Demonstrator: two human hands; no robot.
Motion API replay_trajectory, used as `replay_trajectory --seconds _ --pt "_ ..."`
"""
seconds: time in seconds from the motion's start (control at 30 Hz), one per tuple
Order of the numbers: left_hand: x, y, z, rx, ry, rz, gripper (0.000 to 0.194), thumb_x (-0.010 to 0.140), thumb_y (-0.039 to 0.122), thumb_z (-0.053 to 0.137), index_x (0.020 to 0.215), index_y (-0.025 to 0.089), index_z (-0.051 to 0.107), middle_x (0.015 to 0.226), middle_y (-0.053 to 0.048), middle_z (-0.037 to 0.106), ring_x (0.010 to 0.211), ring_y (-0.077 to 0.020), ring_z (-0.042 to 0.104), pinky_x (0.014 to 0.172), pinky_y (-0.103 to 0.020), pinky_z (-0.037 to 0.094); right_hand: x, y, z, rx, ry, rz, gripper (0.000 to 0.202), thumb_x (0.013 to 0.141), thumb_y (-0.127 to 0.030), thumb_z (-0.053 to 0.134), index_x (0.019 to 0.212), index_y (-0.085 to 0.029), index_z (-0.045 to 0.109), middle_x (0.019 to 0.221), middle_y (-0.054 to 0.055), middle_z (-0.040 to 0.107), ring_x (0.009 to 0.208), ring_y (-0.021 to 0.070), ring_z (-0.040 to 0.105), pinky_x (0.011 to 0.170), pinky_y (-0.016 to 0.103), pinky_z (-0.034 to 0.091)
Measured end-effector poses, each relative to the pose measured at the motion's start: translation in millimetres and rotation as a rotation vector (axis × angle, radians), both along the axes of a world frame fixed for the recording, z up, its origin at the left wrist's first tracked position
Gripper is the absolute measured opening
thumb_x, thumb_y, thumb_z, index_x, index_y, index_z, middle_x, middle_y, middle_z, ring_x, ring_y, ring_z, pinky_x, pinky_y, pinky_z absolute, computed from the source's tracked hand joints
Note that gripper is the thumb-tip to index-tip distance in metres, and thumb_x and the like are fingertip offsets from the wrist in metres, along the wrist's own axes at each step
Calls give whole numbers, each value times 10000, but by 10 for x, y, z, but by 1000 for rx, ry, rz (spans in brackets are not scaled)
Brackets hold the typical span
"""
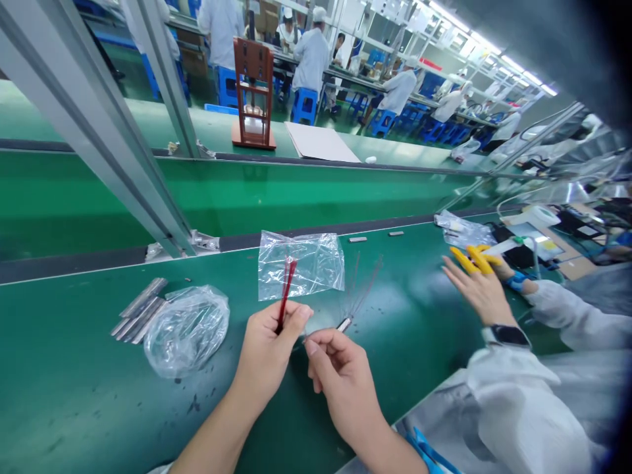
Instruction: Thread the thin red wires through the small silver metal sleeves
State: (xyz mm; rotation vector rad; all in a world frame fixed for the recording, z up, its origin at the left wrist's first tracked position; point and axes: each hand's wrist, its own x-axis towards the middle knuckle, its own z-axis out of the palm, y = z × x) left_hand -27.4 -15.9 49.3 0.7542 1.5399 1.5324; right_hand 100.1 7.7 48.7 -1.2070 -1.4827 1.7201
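Note:
My left hand [270, 352] is closed around a small bundle of thin red wires [288, 289], which stand up from its grip. Close beside it, my right hand [343, 375] is pinched shut at thumb and forefinger; whatever is between those fingertips is too small to make out. Just behind my right hand lies a small silvery metal piece [344, 324], with thin reddish wires [364, 289] fanning out beyond it. Flat on the green work surface [99, 408], a clear plastic bag [320, 263] lies beyond both hands.
To the left are several flat metal strips [141, 309] and a crumpled clear bag [187, 332]. Two small metal pieces lie near the far edge, one a metal bar [358, 239]. A co-worker's hands [476, 283], with yellow finger covers, are at right. A metal post [113, 131] rises at left.

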Motion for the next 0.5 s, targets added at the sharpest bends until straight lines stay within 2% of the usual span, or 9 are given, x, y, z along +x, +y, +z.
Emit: replay_trajectory --seconds 0.13,0.27,0.37,0.5 --pt "-33 -2 -48 1 -6 39 310 836 450 654 743 161 716 487 77 315 462 -98 272 468 -261 268 34 -7 -25 27 -36 22 346 879 -497 633 791 -162 638 554 -41 502 462 92 422 450 223 314" --pt "-78 -6 -95 -2 -112 90 331 821 483 681 792 157 723 472 80 307 448 -93 255 452 -257 226 157 -28 -96 26 -112 63 363 902 -498 607 820 -149 658 569 -36 503 485 97 422 472 224 318" --pt "-100 -8 -81 -1 -206 128 344 812 494 699 807 150 711 486 83 305 452 -84 251 443 -243 197 286 -52 -156 11 -170 102 373 913 -503 594 820 -148 660 578 -32 510 492 101 424 477 227 321" --pt "-116 2 -13 42 -278 183 286 824 430 712 811 145 703 490 96 280 449 -72 227 435 -225 199 428 -87 -193 -19 -227 136 405 920 -532 577 800 -153 655 587 -26 513 492 103 411 472 231 307"
